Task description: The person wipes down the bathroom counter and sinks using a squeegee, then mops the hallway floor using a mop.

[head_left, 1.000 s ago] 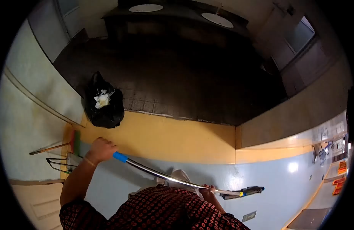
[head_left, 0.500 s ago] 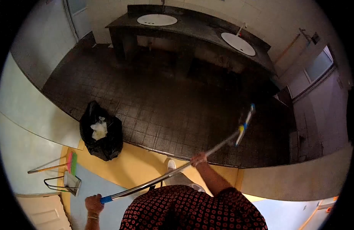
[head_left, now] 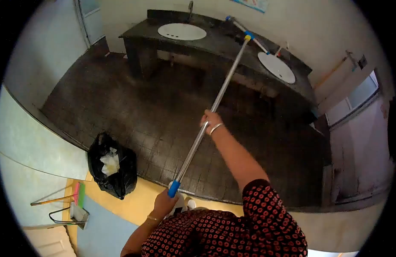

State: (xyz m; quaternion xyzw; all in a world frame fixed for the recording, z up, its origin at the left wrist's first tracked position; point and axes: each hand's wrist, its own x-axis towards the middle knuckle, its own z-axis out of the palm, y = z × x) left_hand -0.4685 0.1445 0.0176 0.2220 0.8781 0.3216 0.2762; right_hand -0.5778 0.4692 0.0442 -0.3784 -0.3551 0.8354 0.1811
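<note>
A long-handled squeegee (head_left: 225, 81) with a silver pole crosses the middle of the head view. My left hand (head_left: 165, 203) is closed round the blue grip at its near end. Farther up the pole, my right hand (head_left: 211, 122) is wrapped round the metal, with a bangle on that wrist. The narrow crosshead (head_left: 258, 44), with a yellow and blue joint and blue ends, is raised at the dark counter (head_left: 223, 46) between the two sinks. Whether it touches the counter or the wall behind, I cannot tell.
White oval sinks (head_left: 182, 31) (head_left: 277, 67) are set in the counter. A black rubbish bag (head_left: 125, 173) with pale waste stands at the dark tiled floor's edge. At left are a pink and green broom (head_left: 79, 195) and a dustpan (head_left: 79, 214).
The squeegee head has swung up from low over the floor at right to the counter between the sinks. My right arm has stretched forward, and my left hand has moved in toward my body's middle.
</note>
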